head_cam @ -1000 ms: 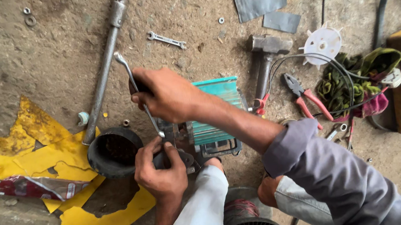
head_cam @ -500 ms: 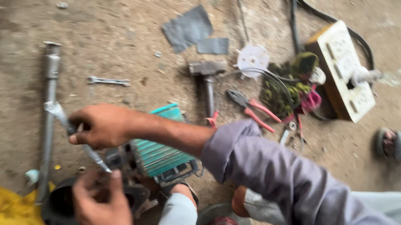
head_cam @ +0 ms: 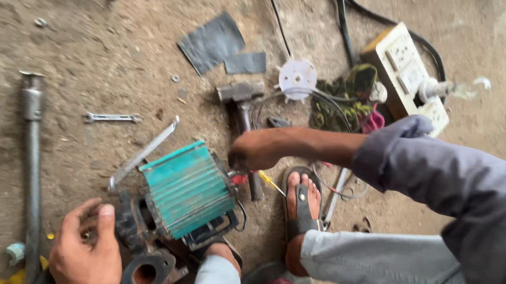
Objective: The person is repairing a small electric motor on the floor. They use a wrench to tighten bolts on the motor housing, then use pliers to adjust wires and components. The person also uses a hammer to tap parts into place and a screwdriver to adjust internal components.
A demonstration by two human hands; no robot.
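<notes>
- Head view: the person sits on the dirt floor (head_cam: 68, 49) with a small motor, its teal ribbed housing (head_cam: 188, 189) lying on its side between the knees.
- The left hand (head_cam: 87, 259) has its fingers curled at the dark end of the motor (head_cam: 133, 220), just above the rusty flange (head_cam: 145, 275); I cannot tell whether it pinches a small part.
- The right hand (head_cam: 260, 149) is closed at the motor's other end, near the hammer (head_cam: 240, 99) and a yellow-tipped tool (head_cam: 270, 184); what it grips is hidden.
- A flat wrench (head_cam: 144, 152) lies beside the housing, free of both hands.
- By my judgement the step in hand is stripping down the motor; the next move calls for a steady hold on the housing while a tool is taken up.
- A pipe (head_cam: 32, 159) lies well left.
</notes>
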